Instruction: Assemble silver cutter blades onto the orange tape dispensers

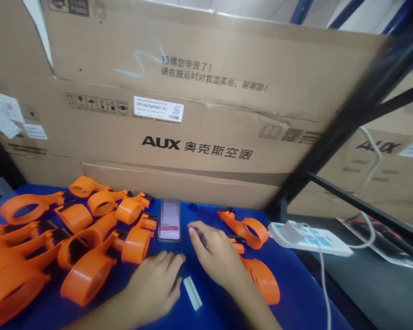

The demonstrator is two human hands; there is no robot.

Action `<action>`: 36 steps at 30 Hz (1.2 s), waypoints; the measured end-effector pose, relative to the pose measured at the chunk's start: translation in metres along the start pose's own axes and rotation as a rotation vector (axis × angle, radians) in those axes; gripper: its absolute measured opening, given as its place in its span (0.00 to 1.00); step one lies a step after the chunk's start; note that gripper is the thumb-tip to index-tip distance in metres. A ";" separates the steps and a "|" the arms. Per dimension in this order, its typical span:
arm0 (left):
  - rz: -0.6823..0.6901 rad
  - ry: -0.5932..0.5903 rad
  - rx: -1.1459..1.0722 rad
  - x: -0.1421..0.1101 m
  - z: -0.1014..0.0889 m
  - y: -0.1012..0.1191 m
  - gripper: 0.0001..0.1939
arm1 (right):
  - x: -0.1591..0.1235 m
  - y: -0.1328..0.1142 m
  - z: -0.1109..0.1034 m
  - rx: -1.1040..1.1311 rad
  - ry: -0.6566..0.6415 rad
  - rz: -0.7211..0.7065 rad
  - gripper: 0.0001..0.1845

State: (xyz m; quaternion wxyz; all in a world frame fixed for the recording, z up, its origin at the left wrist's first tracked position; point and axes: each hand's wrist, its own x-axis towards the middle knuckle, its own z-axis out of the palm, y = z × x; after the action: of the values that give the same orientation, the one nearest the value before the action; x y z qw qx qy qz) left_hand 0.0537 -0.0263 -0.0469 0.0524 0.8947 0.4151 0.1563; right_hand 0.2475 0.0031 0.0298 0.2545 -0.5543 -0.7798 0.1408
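My left hand (156, 286) rests low over the blue table surface, its fingers curled around a small dark piece (181, 271) that is mostly hidden. Just right of it lies a pale, flat, grooved strip (192, 293). My right hand (215, 250) is in front of a phone (169, 224), with thumb and forefinger bent together; whatever is between them cannot be made out. Orange plastic tape dispensers (87, 275) with black end parts crowd the left side. Several more orange pieces, one ring-shaped dispenser (256, 233) among them, lie beside and partly behind my right forearm.
A large cardboard carton (192, 123) stands along the back of the blue table (292, 284). A black rack post (323, 146) slants up at the right. Near it lies a white power strip (326, 243) with a plugged-in charger (291, 231) and a hanging white cable (322, 279).
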 end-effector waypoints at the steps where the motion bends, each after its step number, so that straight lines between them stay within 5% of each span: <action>1: -0.026 0.010 0.005 0.001 0.001 -0.001 0.20 | -0.001 -0.003 0.002 -0.051 -0.059 -0.003 0.17; 9: -0.135 0.058 0.097 0.006 0.013 -0.011 0.14 | -0.012 -0.013 -0.001 -0.308 -0.401 0.032 0.09; 14: -0.124 0.048 0.129 0.011 0.008 -0.013 0.21 | -0.013 -0.006 0.006 -0.347 -0.530 0.108 0.08; 25: 0.081 0.096 0.046 0.009 0.001 -0.016 0.30 | -0.003 0.011 0.026 -0.540 -0.318 0.082 0.11; 36: 0.093 0.091 0.054 0.008 -0.002 -0.014 0.26 | -0.005 0.022 0.017 -0.441 -0.355 0.054 0.09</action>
State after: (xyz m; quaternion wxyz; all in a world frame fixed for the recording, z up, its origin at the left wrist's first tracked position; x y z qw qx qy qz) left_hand 0.0481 -0.0109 -0.0465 0.0019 0.9061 0.3790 0.1879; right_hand 0.2561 0.0074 0.0034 -0.0167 -0.5837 -0.8089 0.0692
